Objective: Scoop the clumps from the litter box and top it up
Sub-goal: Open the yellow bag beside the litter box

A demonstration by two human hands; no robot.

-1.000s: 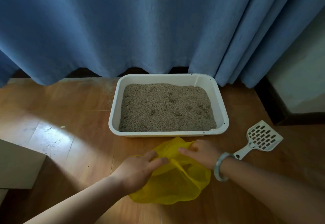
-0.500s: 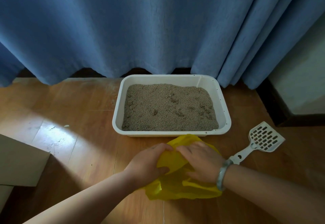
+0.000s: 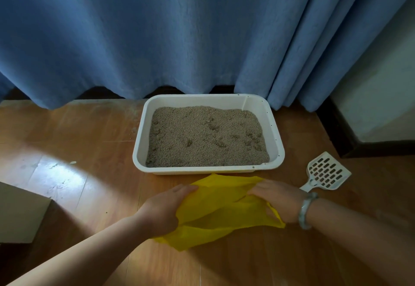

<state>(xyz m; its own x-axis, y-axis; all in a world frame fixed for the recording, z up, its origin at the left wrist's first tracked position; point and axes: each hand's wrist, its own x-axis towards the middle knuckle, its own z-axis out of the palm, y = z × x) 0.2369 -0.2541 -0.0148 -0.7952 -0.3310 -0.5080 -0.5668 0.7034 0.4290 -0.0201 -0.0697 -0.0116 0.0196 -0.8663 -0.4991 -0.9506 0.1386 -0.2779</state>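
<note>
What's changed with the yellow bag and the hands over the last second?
Both hands, left and right, have moved apart, stretching the bunched yellow bag out wide on the floor. Each still grips an edge. The litter box and scoop haven't been touched.

Yellow bag (image 3: pixel 221 209), white litter box (image 3: pixel 140 146), blue curtain (image 3: pixel 157 34).

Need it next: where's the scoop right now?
Head view, right side: the scoop lies on the floor, just right of the litter box, beyond the right hand.
</note>
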